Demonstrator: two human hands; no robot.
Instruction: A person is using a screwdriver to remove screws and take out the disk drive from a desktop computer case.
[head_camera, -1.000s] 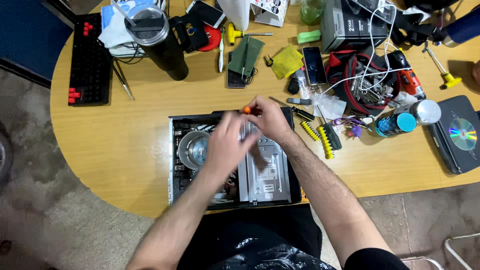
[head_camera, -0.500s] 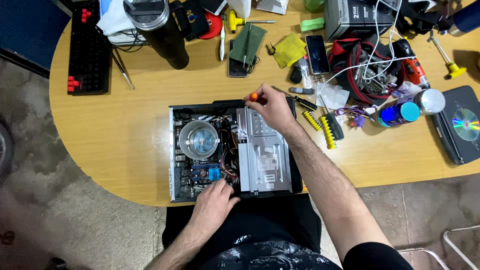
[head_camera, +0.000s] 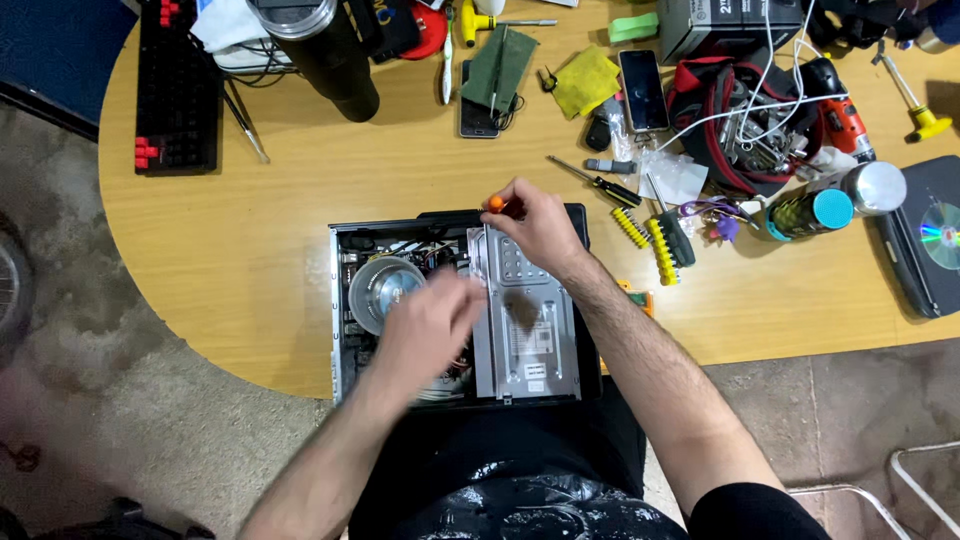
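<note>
A wooden desk carried an open computer case at its 6 o'clock edge, with a silver drive cage filling the case's 3 o'clock half and a round cooler at 9 o'clock. The left hand, blurred and loosely spread, hovered over the case interior. The right hand pinched an orange-tipped screwdriver at the cage's 12 o'clock corner; judged a screw-driving step, calling next for a steady vertical tool.
</note>
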